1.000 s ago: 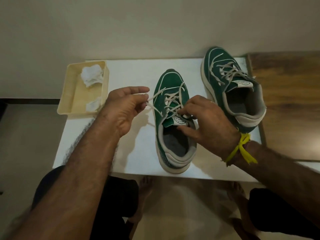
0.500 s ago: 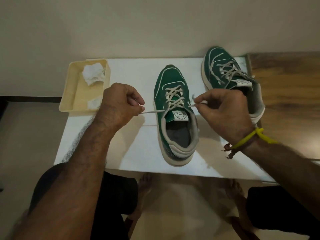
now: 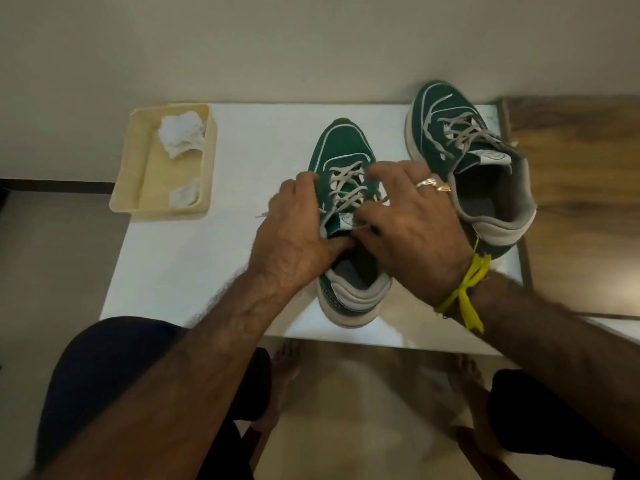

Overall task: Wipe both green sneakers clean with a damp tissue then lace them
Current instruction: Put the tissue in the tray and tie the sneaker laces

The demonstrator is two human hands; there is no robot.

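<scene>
- A white desk point(image 3: 221, 258) is filling the middle of the view from the head camera, with a wooden surface point(image 3: 581, 188) lying beside its right edge.
- The person's two forearms are reaching in from the near edge, and both hands are meeting over the middle of the desk.
- A green sneaker point(image 3: 341, 147) is sitting at the middle of the desk, toe pointing to the far edge, heel at the near edge.
- A second green sneaker point(image 3: 446, 109) is standing at the far right corner, its grey laces point(image 3: 457, 133) lying loose across the tongue.
- A cream tray point(image 3: 135, 161) is resting at the far left corner, overhanging the left edge, and is holding two crumpled white tissues point(image 3: 181, 133).
- The left hand point(image 3: 294, 233) is lying against the left side of the middle sneaker, fingers curled; what they are gripping cannot be told.
- The right hand point(image 3: 412, 230) is curling over the right side, thumb meeting the left thumb at the tongue; two rings are showing on it.
- The middle sneaker's laces point(image 3: 346, 185) are crossing between the two hands.
- A yellow band point(image 3: 467, 292) is tied round the right wrist.
</scene>
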